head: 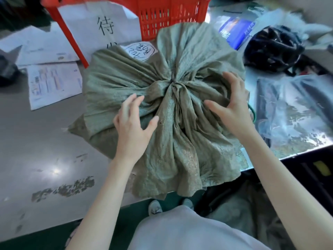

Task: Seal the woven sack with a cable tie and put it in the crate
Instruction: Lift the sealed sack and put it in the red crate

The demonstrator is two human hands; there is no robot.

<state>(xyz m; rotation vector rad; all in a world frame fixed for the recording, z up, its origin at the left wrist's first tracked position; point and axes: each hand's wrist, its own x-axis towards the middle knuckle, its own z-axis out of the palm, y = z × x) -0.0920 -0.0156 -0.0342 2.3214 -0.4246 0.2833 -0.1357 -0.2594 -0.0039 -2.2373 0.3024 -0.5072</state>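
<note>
The grey counter (36,150) carries everything, with the green sack (180,73) the biggest thing on it, standing at the near edge, its gathered neck cinched by a dark tie (172,80). Directly behind it, touching or nearly so, sits the red crate (171,17), with a white sheet (100,27) hanging on its front that reads "待". Printed papers (52,83) lie to the left; a black bag (272,47) and clear bags (292,112) crowd the right. The left hand (134,123) and right hand (232,103) rest on the sack's folds either side of the neck, fingers spread wide, gripping nothing. A small handwritten label (140,50) on the sack is illegible.
</note>
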